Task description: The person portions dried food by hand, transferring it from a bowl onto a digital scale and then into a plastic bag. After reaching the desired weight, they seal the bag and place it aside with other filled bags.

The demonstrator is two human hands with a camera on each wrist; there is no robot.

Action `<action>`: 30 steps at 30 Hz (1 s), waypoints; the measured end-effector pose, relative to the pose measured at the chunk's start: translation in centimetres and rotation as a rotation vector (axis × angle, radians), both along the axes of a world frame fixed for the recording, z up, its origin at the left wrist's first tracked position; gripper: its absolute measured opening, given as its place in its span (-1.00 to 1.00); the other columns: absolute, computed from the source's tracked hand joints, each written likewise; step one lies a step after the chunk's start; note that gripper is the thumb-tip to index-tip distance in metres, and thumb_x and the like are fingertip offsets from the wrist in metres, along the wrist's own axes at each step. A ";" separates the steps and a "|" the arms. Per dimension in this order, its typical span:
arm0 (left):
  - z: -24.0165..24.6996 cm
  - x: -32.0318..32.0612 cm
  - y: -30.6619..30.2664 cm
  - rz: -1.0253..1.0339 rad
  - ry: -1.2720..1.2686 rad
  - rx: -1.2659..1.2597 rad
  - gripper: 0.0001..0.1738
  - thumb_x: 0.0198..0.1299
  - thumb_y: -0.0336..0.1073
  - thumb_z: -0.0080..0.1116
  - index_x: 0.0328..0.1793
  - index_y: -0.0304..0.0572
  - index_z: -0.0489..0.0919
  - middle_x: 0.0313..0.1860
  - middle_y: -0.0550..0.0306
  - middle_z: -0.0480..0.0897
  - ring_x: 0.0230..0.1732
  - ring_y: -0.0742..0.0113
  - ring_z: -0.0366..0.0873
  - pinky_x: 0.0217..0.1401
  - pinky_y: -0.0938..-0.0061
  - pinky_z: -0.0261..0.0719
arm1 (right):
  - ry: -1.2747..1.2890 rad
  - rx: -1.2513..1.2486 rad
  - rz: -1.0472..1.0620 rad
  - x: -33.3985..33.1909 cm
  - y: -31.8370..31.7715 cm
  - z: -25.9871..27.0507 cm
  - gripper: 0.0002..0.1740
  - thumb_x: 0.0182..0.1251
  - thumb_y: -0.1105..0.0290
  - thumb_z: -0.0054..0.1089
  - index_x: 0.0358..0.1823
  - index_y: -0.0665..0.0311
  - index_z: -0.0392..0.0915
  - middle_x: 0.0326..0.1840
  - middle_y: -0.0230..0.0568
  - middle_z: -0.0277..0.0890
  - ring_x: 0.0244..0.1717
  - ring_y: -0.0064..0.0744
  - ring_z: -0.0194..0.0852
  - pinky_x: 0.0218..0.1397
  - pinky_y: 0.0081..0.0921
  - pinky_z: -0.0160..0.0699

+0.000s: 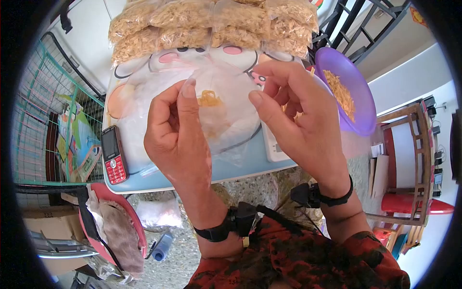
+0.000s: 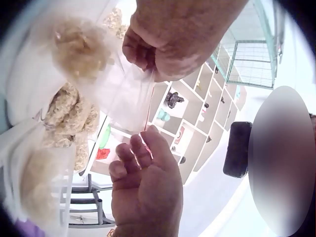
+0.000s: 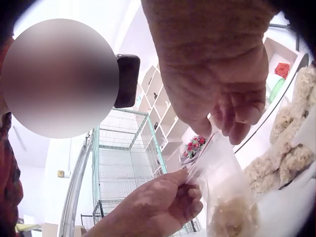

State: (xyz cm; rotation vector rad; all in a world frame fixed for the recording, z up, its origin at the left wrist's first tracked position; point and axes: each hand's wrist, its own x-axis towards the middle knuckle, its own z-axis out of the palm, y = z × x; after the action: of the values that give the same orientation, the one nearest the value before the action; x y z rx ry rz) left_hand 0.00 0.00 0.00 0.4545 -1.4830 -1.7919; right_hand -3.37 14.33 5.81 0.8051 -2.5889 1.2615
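Observation:
Pinched in my left hand (image 1: 175,130) is the upper edge of a clear zip bag (image 2: 126,98). A small clump of thin, pale yellow flakes (image 1: 210,98) lies low in the bag. My right hand (image 1: 308,115) is at the other end of the zip edge, palm turned inward. In the head view its thumb and index fingertip stand apart, the other fingers loosely curled. Both wrist views show those fingertips right at the bag's corner. Beneath the hands, more clear plastic bags (image 1: 139,103) spread over the table (image 1: 226,168).
Filled bags (image 1: 183,21) are stacked along the table's far side. A purple basin (image 1: 364,101) of flakes stands at the right, near a white scale (image 1: 275,149) partly covered by my right hand. A red phone (image 1: 113,156) lies at the left edge.

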 end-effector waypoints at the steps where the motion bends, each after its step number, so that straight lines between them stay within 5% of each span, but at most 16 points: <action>1: 0.0 -0.1 -0.1 -0.007 0.015 0.013 -0.80 0.36 -0.36 0.19 -0.03 -0.38 0.64 -0.30 0.24 0.65 -0.31 0.66 0.49 -0.25 0.77 0.46 | 0.110 0.014 0.032 0.0 0.2 -0.1 -0.71 0.24 0.47 0.29 0.00 0.23 0.56 -0.08 -0.28 0.52 -0.49 -0.62 0.37 -0.50 -0.67 0.36; 5: 0.2 -0.6 1.2 -0.007 -0.011 0.004 -0.82 0.35 -0.37 0.20 -0.08 -0.38 0.66 -0.34 0.26 0.65 -0.34 0.66 0.48 -0.27 0.75 0.46 | 0.247 0.024 0.143 -0.3 1.5 -0.4 -0.71 0.14 0.51 0.34 -0.07 0.26 0.59 -0.07 -0.25 0.52 -0.48 -0.63 0.37 -0.50 -0.69 0.35; 9: -0.1 -1.1 1.8 -0.024 -0.022 -0.019 -0.77 0.33 -0.27 0.23 -0.08 -0.32 0.69 -0.27 0.28 0.67 -0.34 0.67 0.43 -0.31 0.76 0.37 | 0.383 0.073 0.278 -0.3 2.0 -0.5 -0.67 0.13 0.51 0.34 -0.03 0.27 0.57 -0.05 -0.16 0.53 -0.44 -0.42 0.49 -0.49 -0.55 0.46; 14: 0.2 -1.4 2.4 -0.023 -0.029 -0.026 -0.81 0.34 -0.35 0.21 -0.09 -0.36 0.67 -0.35 0.27 0.65 -0.36 0.68 0.46 -0.31 0.76 0.43 | 0.079 0.447 0.355 0.7 2.1 -0.8 -0.68 0.16 0.43 0.33 -0.04 0.26 0.55 0.03 -0.08 0.53 -0.34 -0.05 0.61 -0.37 -0.28 0.60; 17: -0.1 -1.5 2.3 -0.009 -0.032 0.012 -0.81 0.34 -0.34 0.22 -0.09 -0.36 0.67 -0.35 0.29 0.64 -0.38 0.68 0.43 -0.34 0.77 0.41 | 0.027 0.517 0.428 0.2 2.4 -1.5 -0.75 0.18 0.38 0.32 -0.12 0.24 0.54 0.07 -0.09 0.52 -0.27 -0.01 0.61 -0.29 -0.27 0.63; 26: 0.5 -1.7 3.0 0.061 0.002 0.034 -0.81 0.33 -0.34 0.23 -0.08 -0.35 0.67 -0.34 0.30 0.63 -0.39 0.67 0.44 -0.34 0.76 0.40 | 0.233 0.315 0.346 -1.0 2.6 -2.4 -0.85 0.16 0.45 0.30 -0.25 0.24 0.54 0.30 -0.05 0.41 0.00 0.01 0.58 -0.06 -0.23 0.62; 29: 0.2 -1.8 3.1 -0.088 -0.069 -0.040 -0.81 0.33 -0.35 0.23 -0.05 -0.33 0.67 -0.33 0.32 0.61 -0.39 0.68 0.41 -0.35 0.78 0.36 | 0.311 0.217 0.380 -1.7 3.4 -2.9 -0.85 0.21 0.43 0.20 -0.23 0.32 0.54 0.18 0.03 0.49 -0.05 0.09 0.58 -0.09 -0.16 0.64; 30: 0.2 -1.8 3.2 -0.118 -0.072 -0.038 -0.81 0.33 -0.36 0.23 -0.03 -0.32 0.66 -0.34 0.32 0.60 -0.39 0.69 0.41 -0.35 0.78 0.35 | 0.261 0.189 0.382 -1.7 3.9 -2.4 -0.86 0.20 0.45 0.23 -0.21 0.30 0.56 0.16 -0.01 0.52 -0.09 -0.04 0.59 -0.12 -0.27 0.63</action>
State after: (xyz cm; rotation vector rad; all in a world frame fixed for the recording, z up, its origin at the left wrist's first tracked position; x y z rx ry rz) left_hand -1.79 3.20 0.22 0.4246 -1.6205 -1.8519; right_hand -5.04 18.20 3.40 1.4491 -2.4388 0.9164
